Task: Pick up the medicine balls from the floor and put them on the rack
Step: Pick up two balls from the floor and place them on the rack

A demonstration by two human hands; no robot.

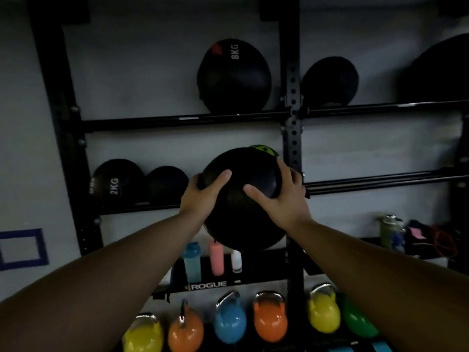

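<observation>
Left hand (203, 196) and right hand (281, 199), arms outstretched, hold a black medicine ball (241, 219) between them: the left palm lies on its left flank with the thumb across the near face, and the right palm cups its right flank with the fingers spread and wrapped round the far side. A green patch shows on the top of the ball. The ball is raised in front of the middle tier of the black rack (177, 121), just left of the perforated upright; whether it touches the rails cannot be told. On the same tier, to the left, sit a 2KG ball (115, 181) and a smaller dark ball (167, 185), touching each other. On the upper tier rest an 8KG ball (233, 77) and, right of the upright, a further dark ball (330, 82). Below the held ball stand a blue bottle (192, 261), a pink bottle (216, 257) and a white bottle (236, 260). Nearest the viewer runs a row of coloured kettlebells (229, 323).
</observation>
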